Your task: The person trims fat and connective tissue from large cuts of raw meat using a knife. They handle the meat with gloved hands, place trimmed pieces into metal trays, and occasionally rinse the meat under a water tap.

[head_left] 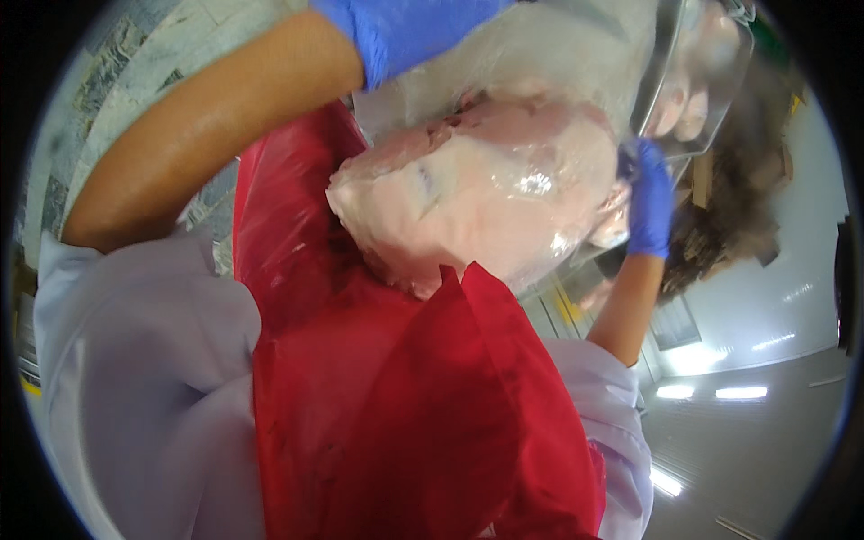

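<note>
A large piece of pale, skin-on meat point(486, 189) lies tilted in front of my red apron point(378, 360), pink flesh along its upper edge. Its surface shines, and a faint bluish mark shows on the skin. Behind it spreads clear, cloudy plastic film point(558, 54); I cannot tell whether the film wraps the meat. My left hand point(418, 31), in a blue glove, reaches over the film at the top edge, its fingertips cut off or hidden. At the meat's right end, my blue-gloved right hand point(650, 198) has its fingers curled; what they grip is hidden.
Beyond my right hand stands a clear or metal tray point(724, 121) with pale meat pieces in it. Patterned stone-like tiles point(121, 63) show at the upper left. A blurred brown, cluttered area point(729, 225) lies at the right, beside pale walls with lit lamps point(742, 392).
</note>
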The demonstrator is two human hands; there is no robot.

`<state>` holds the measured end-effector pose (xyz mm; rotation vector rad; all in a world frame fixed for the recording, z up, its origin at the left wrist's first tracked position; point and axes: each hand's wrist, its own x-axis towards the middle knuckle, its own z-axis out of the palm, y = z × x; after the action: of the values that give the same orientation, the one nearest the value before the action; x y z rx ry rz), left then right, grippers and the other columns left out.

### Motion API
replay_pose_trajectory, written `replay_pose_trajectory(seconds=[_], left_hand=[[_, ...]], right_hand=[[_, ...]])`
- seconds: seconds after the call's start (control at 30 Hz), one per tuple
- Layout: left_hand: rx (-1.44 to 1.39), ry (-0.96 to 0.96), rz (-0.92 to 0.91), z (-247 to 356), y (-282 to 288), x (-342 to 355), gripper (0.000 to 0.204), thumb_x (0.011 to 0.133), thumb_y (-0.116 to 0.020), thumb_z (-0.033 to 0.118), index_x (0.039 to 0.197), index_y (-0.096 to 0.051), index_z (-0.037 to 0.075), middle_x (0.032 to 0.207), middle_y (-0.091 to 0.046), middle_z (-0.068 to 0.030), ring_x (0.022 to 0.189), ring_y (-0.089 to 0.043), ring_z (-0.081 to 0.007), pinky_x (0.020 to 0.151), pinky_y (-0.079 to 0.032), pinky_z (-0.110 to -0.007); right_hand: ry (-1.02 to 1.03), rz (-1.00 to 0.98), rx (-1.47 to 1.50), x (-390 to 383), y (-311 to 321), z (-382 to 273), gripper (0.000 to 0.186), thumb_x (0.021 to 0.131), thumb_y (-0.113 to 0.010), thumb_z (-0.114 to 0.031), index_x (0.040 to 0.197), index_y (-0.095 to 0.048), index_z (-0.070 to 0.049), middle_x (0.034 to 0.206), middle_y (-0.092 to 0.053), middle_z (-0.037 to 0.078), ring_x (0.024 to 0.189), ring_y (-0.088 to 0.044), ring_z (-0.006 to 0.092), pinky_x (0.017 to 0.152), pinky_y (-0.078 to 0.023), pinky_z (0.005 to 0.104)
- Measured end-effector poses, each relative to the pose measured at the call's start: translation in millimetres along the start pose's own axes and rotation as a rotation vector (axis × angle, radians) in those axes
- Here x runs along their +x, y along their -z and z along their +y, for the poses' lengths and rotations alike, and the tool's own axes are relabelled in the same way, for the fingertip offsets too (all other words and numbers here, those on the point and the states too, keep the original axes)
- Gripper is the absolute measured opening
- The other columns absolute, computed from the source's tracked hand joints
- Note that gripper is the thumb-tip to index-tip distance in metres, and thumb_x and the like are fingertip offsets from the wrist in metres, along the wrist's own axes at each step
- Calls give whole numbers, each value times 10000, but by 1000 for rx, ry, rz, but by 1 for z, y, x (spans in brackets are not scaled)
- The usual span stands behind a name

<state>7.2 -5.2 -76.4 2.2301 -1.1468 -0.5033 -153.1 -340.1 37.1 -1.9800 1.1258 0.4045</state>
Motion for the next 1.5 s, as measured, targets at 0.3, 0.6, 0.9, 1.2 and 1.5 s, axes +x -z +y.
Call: replay_pose_trajectory(seconds=[0.3,0.6,0.9,1.2,1.5], left_hand=[[-928,127,-291,43,-76,10,372,952,-587,215,1284,-608,49,1128,-688,-126,953,-656,-231,887,-505,-341],[-643,58,-224,60,-78,-5,309,932,-559,323,1114,-695,113,998,-682,-135,882,-646,-270,820,-503,-324],[-1198,152,122,165,35,-58,317,872,-712,165,1127,-633,-5,979,-655,-74,929,-589,-114,853,-489,-274],[-1126,-101,-68,208,55,-73,264,798,-790,153,1000,-677,27,1077,-673,-89,935,-617,-155,833,-506,-308],[-682,-105,22,153,-59,-136,271,850,-708,124,1113,-694,62,1274,-587,-141,1164,-558,-265,996,-439,-368]], right_hand=[[-339,-248,592,-30,-30,69,709,989,-451,-562,1446,-428,-21,1429,-504,129,1279,-510,242,1079,-411,370],[-210,-169,584,-47,-21,88,585,951,-593,-410,1354,-509,5,1361,-536,110,1234,-510,183,1053,-400,351],[360,-70,234,-166,25,65,1086,637,-817,-569,1419,-386,48,1391,-488,153,1287,-480,261,1087,-364,397],[647,323,170,-274,0,88,943,572,-874,-446,1315,-505,3,1304,-555,158,1231,-515,314,1063,-369,452],[840,485,-136,-240,-73,145,546,552,-893,-388,904,-633,-60,989,-595,81,1067,-538,341,948,-405,489]])
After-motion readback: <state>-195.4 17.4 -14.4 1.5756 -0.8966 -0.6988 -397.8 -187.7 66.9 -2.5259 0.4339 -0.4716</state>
